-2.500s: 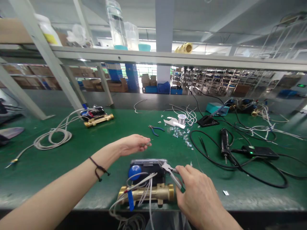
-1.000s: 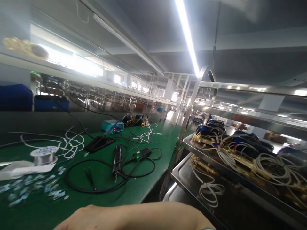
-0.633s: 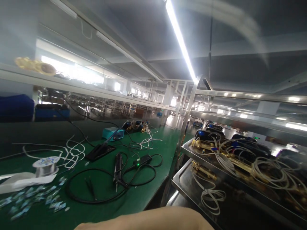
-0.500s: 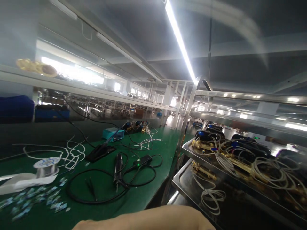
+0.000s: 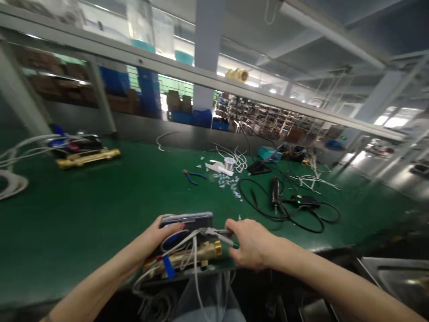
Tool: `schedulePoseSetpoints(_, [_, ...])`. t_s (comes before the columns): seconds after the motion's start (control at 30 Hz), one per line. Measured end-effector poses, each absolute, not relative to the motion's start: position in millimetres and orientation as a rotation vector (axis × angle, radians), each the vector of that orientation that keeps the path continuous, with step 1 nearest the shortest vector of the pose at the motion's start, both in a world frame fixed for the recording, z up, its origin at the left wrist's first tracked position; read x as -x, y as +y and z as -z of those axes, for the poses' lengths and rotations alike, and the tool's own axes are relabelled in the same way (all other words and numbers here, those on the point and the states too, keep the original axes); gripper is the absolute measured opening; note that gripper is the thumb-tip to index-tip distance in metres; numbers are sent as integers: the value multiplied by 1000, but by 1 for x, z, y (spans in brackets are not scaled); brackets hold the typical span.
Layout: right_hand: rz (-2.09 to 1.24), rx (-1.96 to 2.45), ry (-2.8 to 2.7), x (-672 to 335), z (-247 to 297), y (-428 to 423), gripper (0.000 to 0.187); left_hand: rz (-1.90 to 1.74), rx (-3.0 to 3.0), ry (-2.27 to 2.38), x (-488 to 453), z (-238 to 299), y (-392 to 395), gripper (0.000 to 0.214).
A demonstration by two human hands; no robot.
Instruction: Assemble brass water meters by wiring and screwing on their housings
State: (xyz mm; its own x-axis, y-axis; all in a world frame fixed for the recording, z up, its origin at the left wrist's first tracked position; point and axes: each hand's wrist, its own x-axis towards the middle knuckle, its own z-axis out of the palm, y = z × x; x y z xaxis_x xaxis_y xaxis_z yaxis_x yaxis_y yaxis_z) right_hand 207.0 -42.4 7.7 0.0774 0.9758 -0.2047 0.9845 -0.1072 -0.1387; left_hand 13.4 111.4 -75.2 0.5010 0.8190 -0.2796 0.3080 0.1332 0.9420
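Observation:
My left hand grips a dark flat housing from its left side, thumb across its front. Just below it lies a brass pipe body with a threaded end, at the front edge of the green bench. White cables loop over the brass, and one hangs past the edge. A strip of blue tape is among them. In my right hand are pliers, whose jaws point left and meet the white cables below the housing. Whether the jaws are closed on a cable, I cannot tell.
Blue-handled cutters lie mid-bench, near a solder spool and scattered small pale-blue pieces. A black corded tool and its cable lie to the right. Another brass unit stands left. A shelf rail crosses above.
My view has swung left and down from the rack onto the bench. Earlier only a forearm showed; now both hands are in view, with the housing and pliers in them.

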Motion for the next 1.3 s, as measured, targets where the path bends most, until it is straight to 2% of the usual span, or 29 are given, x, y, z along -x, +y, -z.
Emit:
schedulePoseSetpoints(0.1, [339,-2279,2064,-201,-8,-38,22,-502,-1377,1014,0,72,106,56])
schedulePoseSetpoints(0.53, [152,-2309,1850,-175,-5,-18,24,-553,-1389,1058,-8,73,95,65])
schedulePoseSetpoints(0.93, [366,-2505,1872,-177,28,-27,4,-576,-1430,1119,-10,73,89,63])
schedulePoseSetpoints(1.13, [320,-2496,1869,-174,28,-29,4,-617,-1409,1103,-12,73,88,67])
schedulePoseSetpoints(1.3, [192,-2476,1855,-173,18,-22,21,-647,-1449,1119,-14,78,90,65])
